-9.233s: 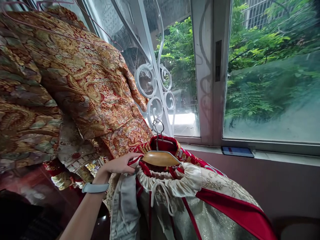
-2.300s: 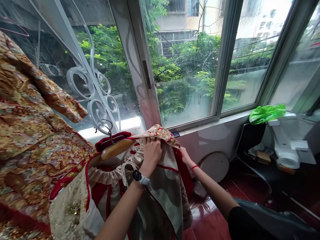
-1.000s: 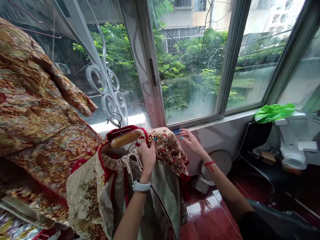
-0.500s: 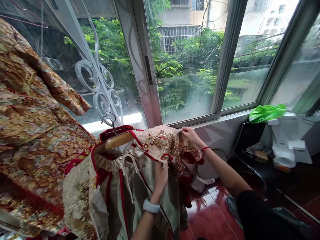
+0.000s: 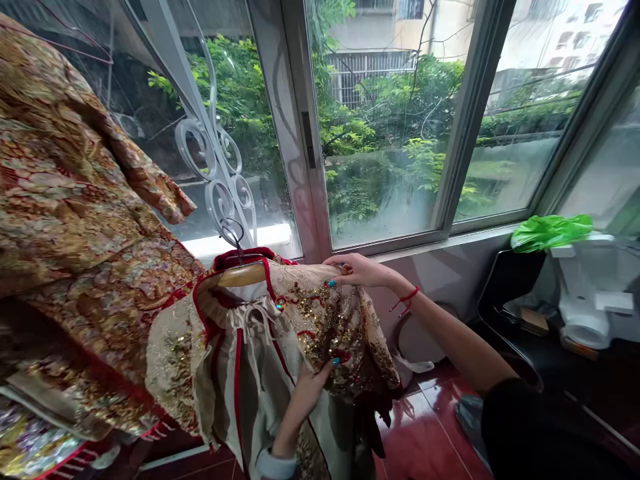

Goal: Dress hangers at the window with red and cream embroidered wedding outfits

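A cream and red embroidered garment (image 5: 320,320) hangs on a wooden hanger (image 5: 243,275) hooked to a white scrolled window grille (image 5: 220,173). My left hand (image 5: 313,387), watch on its wrist, grips the garment's lower front edge from below. My right hand (image 5: 357,270), a red string at the wrist, pinches the beaded shoulder fabric at the top right of the hanger.
A gold and red brocade robe (image 5: 75,220) hangs at the left. Sliding windows (image 5: 400,133) fill the wall behind. At the right stand a black chair (image 5: 505,293), a green plastic bag (image 5: 550,230) and a white appliance (image 5: 590,293). The floor (image 5: 430,427) is glossy red tile.
My left hand slid down the garment's front from near the hanger. My right hand went from open beside the garment to holding the beaded shoulder fabric, which now drapes lower.
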Demonstrator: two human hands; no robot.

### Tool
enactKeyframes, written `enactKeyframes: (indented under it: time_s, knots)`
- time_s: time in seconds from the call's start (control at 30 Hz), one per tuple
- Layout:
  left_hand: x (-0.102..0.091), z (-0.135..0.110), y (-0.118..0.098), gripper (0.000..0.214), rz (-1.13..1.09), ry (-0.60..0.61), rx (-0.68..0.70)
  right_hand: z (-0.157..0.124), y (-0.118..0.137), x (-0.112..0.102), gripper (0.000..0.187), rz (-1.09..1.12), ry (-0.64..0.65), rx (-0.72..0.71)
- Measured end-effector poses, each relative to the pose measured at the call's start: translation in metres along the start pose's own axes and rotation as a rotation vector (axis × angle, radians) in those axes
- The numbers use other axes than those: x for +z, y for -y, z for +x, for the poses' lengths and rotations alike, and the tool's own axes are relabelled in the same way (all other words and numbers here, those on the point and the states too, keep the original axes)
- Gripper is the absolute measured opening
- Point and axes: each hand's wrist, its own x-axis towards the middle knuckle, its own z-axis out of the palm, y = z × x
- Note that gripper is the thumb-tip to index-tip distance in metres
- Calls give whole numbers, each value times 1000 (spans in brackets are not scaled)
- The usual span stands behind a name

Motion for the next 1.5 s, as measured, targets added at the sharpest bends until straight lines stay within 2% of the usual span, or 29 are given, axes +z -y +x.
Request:
enactKeyframes:
  time_s: [0.07, 0.13, 0.27, 0.33, 0.4, 0.47, 0.5, 0.53, 0.57, 0.6, 0.7, 0.77, 0.83, 0.9, 0.97, 1.0, 1.13, 1.2, 1.23, 1.27, 1.33, 1.43, 1.5]
  knots:
    - [-16, -7, 4, 50, -33, -110, -19, 4, -3, 3, 43, 16, -7, -2]
    - [-24, -14, 12, 53, -33, -177, -5, 4, -11, 7, 43, 59, -71, -9]
    - [-23, -20, 29, 54, -10, -229, -62, 2, -23, 21, 43, 117, -200, 6]
    - [-21, -20, 26, 48, -22, -321, -47, 2, -27, 29, 44, 123, -246, 26]
    - [-22, -21, 5, 36, 23, -521, 100, 2, -30, 34, 46, 139, -293, 38]
    - [-24, -20, -33, 33, 203, -750, 378, 2, -32, 37, 48, 163, -319, 29]
    - [-26, -17, -56, 36, 349, -810, 533, 3, -33, 38, 50, 167, -317, 17]
    - [-28, -11, -81, 38, 514, -786, 684, 4, -34, 39, 51, 162, -313, 6]
    - [-31, -2, -105, 38, 680, -667, 806, 5, -34, 39, 53, 152, -315, -3]
    - [-34, 10, -128, 42, 841, -504, 862, 6, -35, 40, 54, 142, -326, -9]
    - [-42, 55, -174, 66, 1245, -59, 788, 3, -41, 40, 59, 170, -350, -16]
    - [-47, 83, -184, 69, 1383, 187, 713, -7, -52, 41, 70, 260, -284, -24]
    - [-52, 100, -185, 62, 1408, 334, 714, -25, -67, 44, 78, 341, -150, -15]
    - [-57, 110, -182, 56, 1382, 389, 760, -43, -84, 46, 64, 272, -64, 50]
    - [-62, 115, -180, 56, 1357, 409, 796, -58, -98, 44, 37, 101, -72, 155]
    - [-63, 118, -180, 56, 1351, 424, 808, -63, -103, 39, 30, 20, -103, 200]
    - [-65, 129, -184, 56, 1332, 467, 834, -68, -106, 9, 24, -134, -240, 259]
    - [-64, 133, -186, 56, 1325, 466, 826, -71, -100, 5, 25, -206, -320, 275]
    - [-62, 134, -187, 55, 1325, 458, 818, -76, -97, 9, 25, -230, -355, 280]
    - [-61, 135, -188, 55, 1332, 447, 805, -82, -95, 18, 25, -250, -392, 279]
    - [-58, 136, -189, 55, 1361, 417, 767, -100, -92, 48, 29, -294, -504, 265]
    - [-53, 137, -191, 58, 1414, 370, 713, -129, -97, 117, 49, -430, -752, 285]
    - [-50, 137, -193, 61, 1434, 351, 701, -139, -108, 163, 54, -463, -766, 341]
